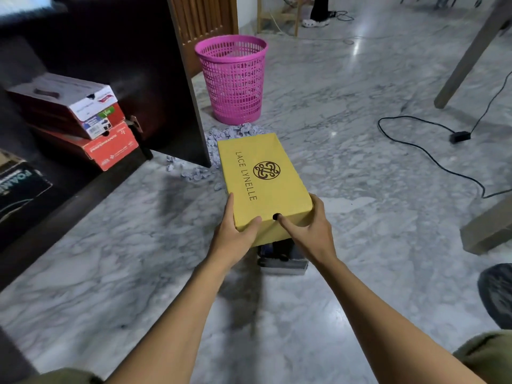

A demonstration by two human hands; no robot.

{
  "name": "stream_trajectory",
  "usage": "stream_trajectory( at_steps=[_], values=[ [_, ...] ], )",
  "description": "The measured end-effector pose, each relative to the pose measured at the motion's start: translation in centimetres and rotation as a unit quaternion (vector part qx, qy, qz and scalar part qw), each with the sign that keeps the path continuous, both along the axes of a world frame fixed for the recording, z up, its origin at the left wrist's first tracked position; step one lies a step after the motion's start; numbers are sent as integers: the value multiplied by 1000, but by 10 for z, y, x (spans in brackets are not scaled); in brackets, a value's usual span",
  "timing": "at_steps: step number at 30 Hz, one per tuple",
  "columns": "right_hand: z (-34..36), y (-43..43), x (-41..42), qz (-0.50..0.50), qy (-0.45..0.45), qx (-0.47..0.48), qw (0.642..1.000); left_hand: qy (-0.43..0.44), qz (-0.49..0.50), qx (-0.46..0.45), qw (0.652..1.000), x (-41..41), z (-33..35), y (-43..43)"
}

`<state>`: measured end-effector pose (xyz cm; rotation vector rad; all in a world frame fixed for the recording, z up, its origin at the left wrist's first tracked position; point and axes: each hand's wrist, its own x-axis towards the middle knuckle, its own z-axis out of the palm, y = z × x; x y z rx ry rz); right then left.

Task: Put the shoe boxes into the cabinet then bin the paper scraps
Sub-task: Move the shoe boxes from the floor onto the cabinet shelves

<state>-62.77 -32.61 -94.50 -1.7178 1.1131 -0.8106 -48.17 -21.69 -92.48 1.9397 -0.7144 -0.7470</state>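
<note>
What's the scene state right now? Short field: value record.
held: yellow shoe box, lid on
left hand: grips the box's near left corner
right hand: grips the near right corner, index finger at the finger hole
below: dark box on the floor; contact with the yellow one unclear
cabinet: open, two red shoe boxes stacked inside
paper scraps: on the floor between cabinet and pink basket

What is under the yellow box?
A dark box peeks out below the near end of the yellow box. The yellow box covers most of it, so I cannot tell whether the two touch.
</note>
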Motion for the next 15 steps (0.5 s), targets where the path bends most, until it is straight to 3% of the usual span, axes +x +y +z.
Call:
stream_trajectory(
  at_steps=[15],
  values=[
    [143, 16, 143, 91, -131, -101, 982, -165, 122, -81, 975, 100, 154, 51]
  ],
)
